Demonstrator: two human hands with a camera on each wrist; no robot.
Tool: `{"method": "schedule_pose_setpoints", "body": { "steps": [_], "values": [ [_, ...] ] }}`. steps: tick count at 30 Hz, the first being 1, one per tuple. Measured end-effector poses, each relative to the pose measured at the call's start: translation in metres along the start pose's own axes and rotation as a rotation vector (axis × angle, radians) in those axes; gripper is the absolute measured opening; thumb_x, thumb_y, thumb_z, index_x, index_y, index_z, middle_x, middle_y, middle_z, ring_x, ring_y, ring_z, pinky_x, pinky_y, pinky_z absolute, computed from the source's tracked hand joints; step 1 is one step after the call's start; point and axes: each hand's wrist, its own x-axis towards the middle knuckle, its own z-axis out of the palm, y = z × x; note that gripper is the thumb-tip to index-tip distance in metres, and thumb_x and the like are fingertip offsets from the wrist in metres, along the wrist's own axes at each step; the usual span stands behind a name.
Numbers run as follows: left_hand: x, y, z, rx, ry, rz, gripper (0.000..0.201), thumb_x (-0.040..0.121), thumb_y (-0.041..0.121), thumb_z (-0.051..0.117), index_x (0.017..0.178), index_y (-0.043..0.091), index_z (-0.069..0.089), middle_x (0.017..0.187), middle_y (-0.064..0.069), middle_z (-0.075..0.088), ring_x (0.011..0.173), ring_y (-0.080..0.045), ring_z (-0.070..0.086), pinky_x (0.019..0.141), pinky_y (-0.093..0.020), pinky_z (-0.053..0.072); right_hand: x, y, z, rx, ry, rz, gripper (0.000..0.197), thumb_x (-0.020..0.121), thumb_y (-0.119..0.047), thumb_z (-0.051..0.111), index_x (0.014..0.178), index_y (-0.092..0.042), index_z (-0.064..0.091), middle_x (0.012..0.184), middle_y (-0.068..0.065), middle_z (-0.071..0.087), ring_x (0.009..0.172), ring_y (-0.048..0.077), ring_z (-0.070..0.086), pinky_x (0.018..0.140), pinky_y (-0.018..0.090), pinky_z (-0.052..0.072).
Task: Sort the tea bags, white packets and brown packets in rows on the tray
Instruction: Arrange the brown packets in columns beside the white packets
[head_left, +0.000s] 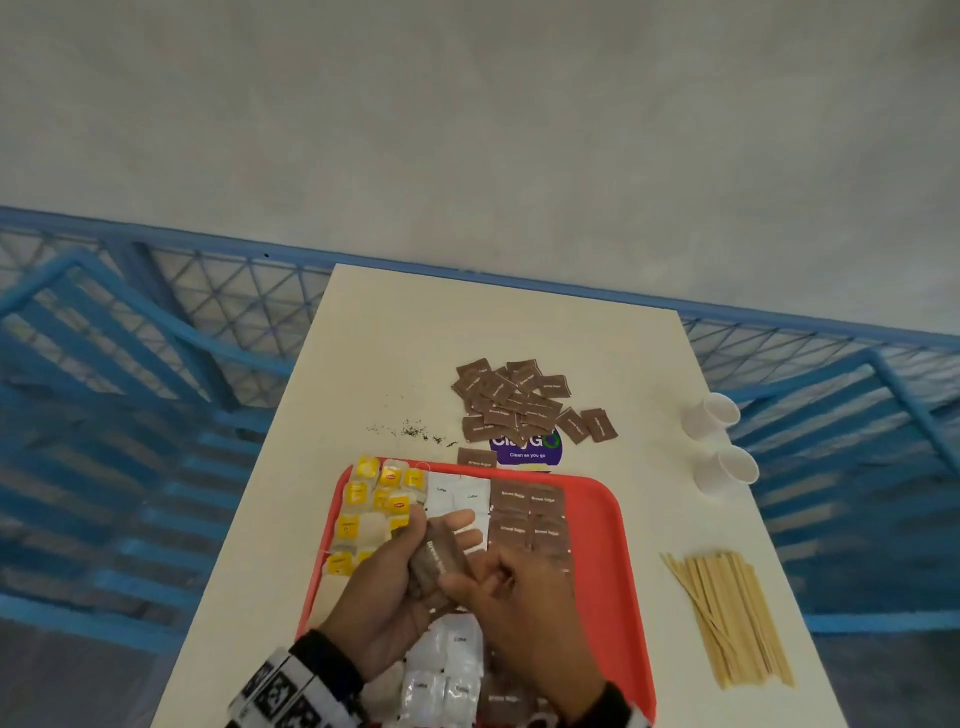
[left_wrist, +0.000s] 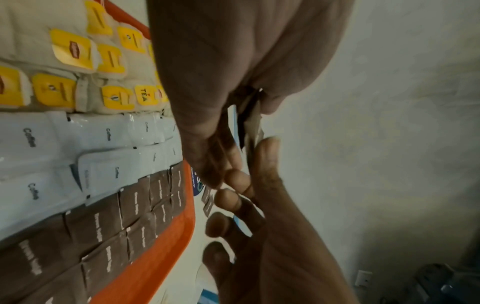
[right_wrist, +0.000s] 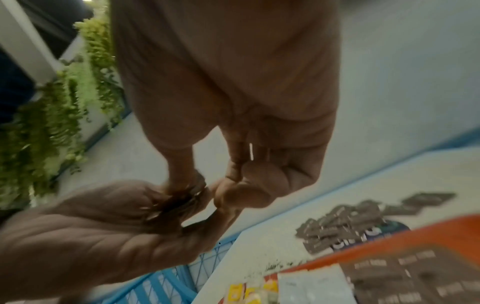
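Observation:
A red tray (head_left: 608, 545) holds yellow-tagged tea bags (head_left: 374, 499) on the left, white packets (head_left: 457, 493) in the middle and brown packets (head_left: 527, 514) on the right. Above the tray's middle my left hand (head_left: 431, 535) grips a small stack of brown packets (head_left: 441, 564). My right hand (head_left: 470, 577) pinches the near end of that stack. The left wrist view shows the stack's edge (left_wrist: 250, 123) between both hands. In the blurred right wrist view the stack (right_wrist: 179, 201) sits under my right thumb. A loose pile of brown packets (head_left: 524, 402) lies beyond the tray.
Two white cups (head_left: 711, 415) lie at the table's right edge, with a bundle of wooden stirrers (head_left: 727, 618) nearer me. A purple sticker (head_left: 527, 449) and spilled tea grains (head_left: 415, 431) are behind the tray. Blue railings flank the cream table (head_left: 467, 332).

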Motion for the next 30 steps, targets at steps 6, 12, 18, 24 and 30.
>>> {"method": "schedule_pose_setpoints", "body": {
  "steps": [6,12,18,24,30],
  "values": [
    [-0.004,-0.006,0.007,0.113,-0.045,0.033,0.054,0.103,0.043,0.037,0.115,0.002,0.070,0.113,-0.023,0.073,0.097,-0.034,0.073,0.081,-0.046,0.061,-0.018,0.006,-0.013,0.372,0.015,0.008,0.024,0.091,-0.028,0.068,0.068,-0.020,0.071,0.065,-0.003,0.066,0.058,0.006,0.056,0.058,0.023,0.045],
    [-0.014,-0.005,0.001,0.531,-0.143,0.163,0.037,0.093,0.040,0.057,0.101,0.008,0.075,0.097,-0.022,0.074,0.077,-0.024,0.068,0.070,-0.037,0.054,-0.026,0.015,-0.042,0.422,-0.118,0.044,0.022,0.090,-0.035,0.068,0.084,-0.015,0.074,0.083,0.010,0.073,0.072,0.014,0.061,0.069,0.026,0.049],
    [-0.023,-0.004,-0.007,0.710,-0.171,0.280,0.025,0.079,0.035,0.074,0.068,0.012,0.072,0.072,-0.013,0.066,0.051,-0.014,0.048,0.055,-0.027,0.043,-0.020,0.019,-0.056,0.464,-0.236,-0.050,0.024,0.095,-0.019,0.063,0.072,-0.021,0.069,0.067,-0.005,0.060,0.063,0.006,0.051,0.063,0.016,0.041],
    [-0.025,-0.001,-0.010,0.712,-0.129,0.274,0.026,0.076,0.035,0.076,0.080,0.009,0.074,0.071,-0.002,0.068,0.049,-0.016,0.043,0.052,-0.027,0.042,-0.011,0.026,-0.055,0.319,-0.297,-0.154,0.022,0.094,-0.014,0.065,0.076,-0.025,0.070,0.068,-0.015,0.064,0.066,-0.003,0.054,0.066,0.012,0.041],
    [-0.020,-0.001,-0.013,0.536,-0.120,0.185,0.027,0.073,0.029,0.079,0.077,0.004,0.070,0.056,-0.008,0.037,0.051,-0.016,0.030,0.048,-0.025,0.034,-0.008,0.036,-0.055,0.377,-0.285,-0.137,0.025,0.093,-0.029,0.066,0.069,-0.024,0.069,0.066,-0.008,0.062,0.064,0.007,0.054,0.067,0.022,0.042]
  ]
}}
